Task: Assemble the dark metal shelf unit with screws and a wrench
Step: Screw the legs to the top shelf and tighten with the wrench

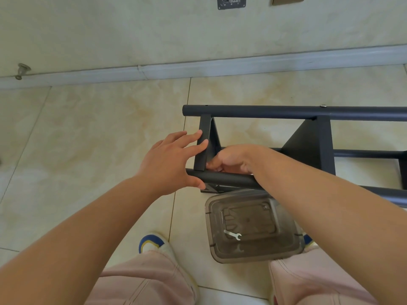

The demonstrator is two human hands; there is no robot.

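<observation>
text: none legible | wall plate: markings too blurred (top edge, cut off)

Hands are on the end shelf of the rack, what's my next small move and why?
Probably keep the left hand bracing the end shelf panel while the right hand seats the screw at the near tube; the wrench lies unused in the plastic bin.

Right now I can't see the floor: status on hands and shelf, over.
Left hand open, steadying shelf unit end panel. Right hand curled at the panel-tube joint; what it holds is hidden. Wrench unused in plastic bin.
</observation>
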